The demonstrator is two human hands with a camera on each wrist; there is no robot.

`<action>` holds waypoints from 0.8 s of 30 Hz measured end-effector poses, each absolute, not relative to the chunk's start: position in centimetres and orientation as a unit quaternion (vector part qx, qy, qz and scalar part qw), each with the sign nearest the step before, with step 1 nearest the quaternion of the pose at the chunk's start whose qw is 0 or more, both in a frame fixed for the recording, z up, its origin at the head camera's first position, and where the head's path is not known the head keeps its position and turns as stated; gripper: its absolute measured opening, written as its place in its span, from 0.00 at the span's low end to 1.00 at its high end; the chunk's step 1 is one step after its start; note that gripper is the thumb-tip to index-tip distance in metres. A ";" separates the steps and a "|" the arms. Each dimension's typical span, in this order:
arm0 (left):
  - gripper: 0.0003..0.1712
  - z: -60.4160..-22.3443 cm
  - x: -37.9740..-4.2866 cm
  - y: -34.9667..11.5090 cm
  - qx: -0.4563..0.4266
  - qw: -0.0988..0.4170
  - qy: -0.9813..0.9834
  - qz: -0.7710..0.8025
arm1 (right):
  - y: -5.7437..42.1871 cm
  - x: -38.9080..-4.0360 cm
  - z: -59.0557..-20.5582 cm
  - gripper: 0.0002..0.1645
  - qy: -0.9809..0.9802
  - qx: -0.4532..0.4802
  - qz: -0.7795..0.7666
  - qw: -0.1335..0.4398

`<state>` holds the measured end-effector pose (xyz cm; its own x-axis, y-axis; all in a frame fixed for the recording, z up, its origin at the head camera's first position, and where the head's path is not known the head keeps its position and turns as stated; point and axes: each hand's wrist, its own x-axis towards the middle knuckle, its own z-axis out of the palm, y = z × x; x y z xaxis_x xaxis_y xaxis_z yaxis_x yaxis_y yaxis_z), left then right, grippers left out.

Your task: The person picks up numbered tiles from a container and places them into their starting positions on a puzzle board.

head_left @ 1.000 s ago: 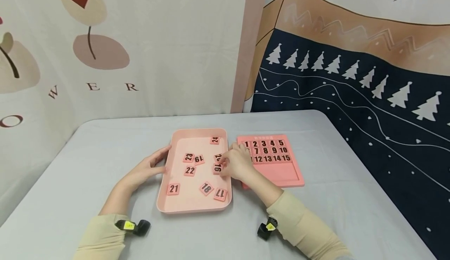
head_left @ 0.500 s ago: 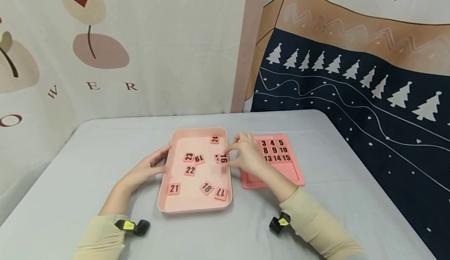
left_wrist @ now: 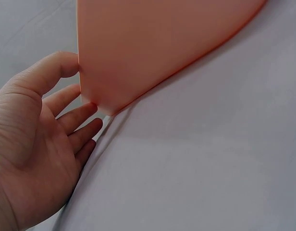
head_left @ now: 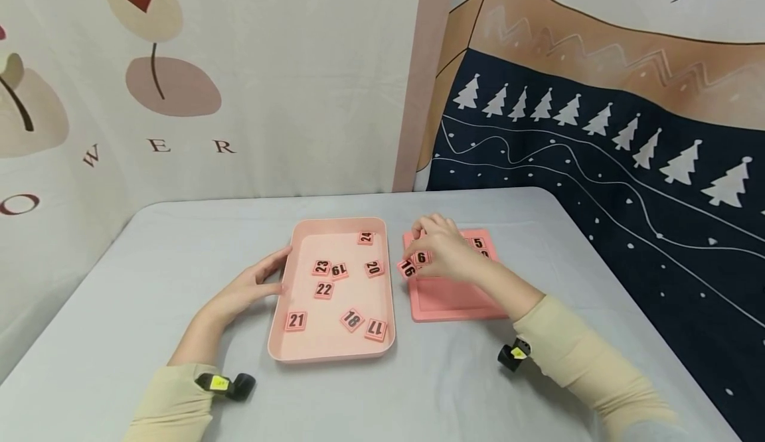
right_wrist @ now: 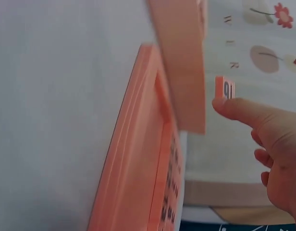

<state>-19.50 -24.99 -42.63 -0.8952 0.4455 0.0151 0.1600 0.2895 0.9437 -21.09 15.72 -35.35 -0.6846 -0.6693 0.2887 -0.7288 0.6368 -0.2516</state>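
Observation:
My right hand (head_left: 448, 253) pinches a small pink number tile marked 16 (head_left: 407, 269) over the left edge of the pink number board (head_left: 455, 297). In the right wrist view, the tile (right_wrist: 225, 88) stands at the thumb tip. Rows of number tiles fill the board's upper part, several hidden behind the hand; its lower part is bare. At the left side of the pink tray (head_left: 325, 346), my left hand (head_left: 245, 289) touches the wall with thumb and fingertips, fingers loosely extended. The left wrist view shows the tray's outer wall (left_wrist: 143, 43) against those fingers.
Inside the tray lie several loose tiles, among them 24 (head_left: 365, 237), 20 (head_left: 374, 269), 21 (head_left: 295, 321) and 17 (head_left: 376, 330). A narrow strip of the grey-white tablecloth (head_left: 402, 336) separates tray and board. Printed curtains hang behind the table.
My right hand has lifted tile 16 out of the tray and carried it right to the board, uncovering tile 20. The left hand stays at the tray's side.

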 end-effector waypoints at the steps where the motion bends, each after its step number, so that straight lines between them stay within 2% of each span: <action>1: 0.44 -42.6 -19.5 -25.0 0.191 0.126 0.793 0.565 | 16.0 -21.2 -35.3 0.18 -0.899 0.396 0.168 0.079; 14: 0.44 -42.6 -19.5 -25.1 0.189 0.127 0.792 0.566 | 17.9 -22.2 -35.9 0.17 -0.866 0.495 0.066 0.024; 24: 0.43 -42.5 -19.4 -24.9 0.185 0.126 0.797 0.562 | 18.0 -22.6 -36.3 0.18 -0.860 0.509 0.019 0.022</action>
